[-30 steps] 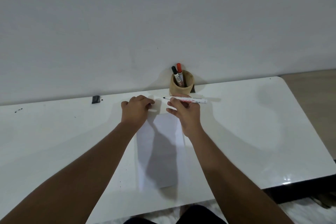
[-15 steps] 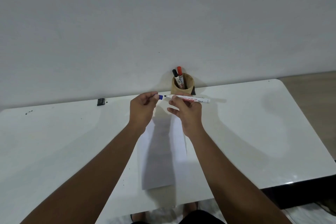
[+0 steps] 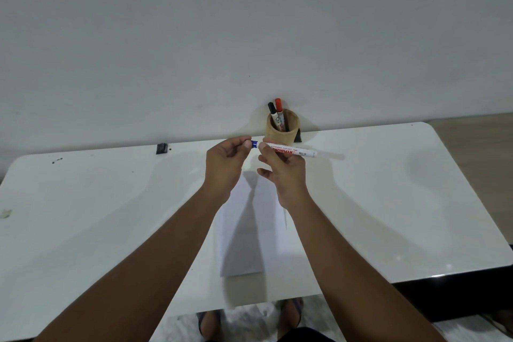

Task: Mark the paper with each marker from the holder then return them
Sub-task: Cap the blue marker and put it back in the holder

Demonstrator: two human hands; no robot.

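While raised above a white sheet of paper (image 3: 251,230) on the white counter (image 3: 111,203), right hand (image 3: 286,172) pinching a white marker (image 3: 288,149) level; left hand (image 3: 224,164) closed on its blue cap (image 3: 253,144). Behind, against the wall, a round wooden holder (image 3: 282,130) with a black marker (image 3: 272,113) and a red marker (image 3: 279,111) upright inside.

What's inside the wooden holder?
The holder has two markers: a black-capped marker and a red-capped marker, caps up. Lower ends hidden by its wall.
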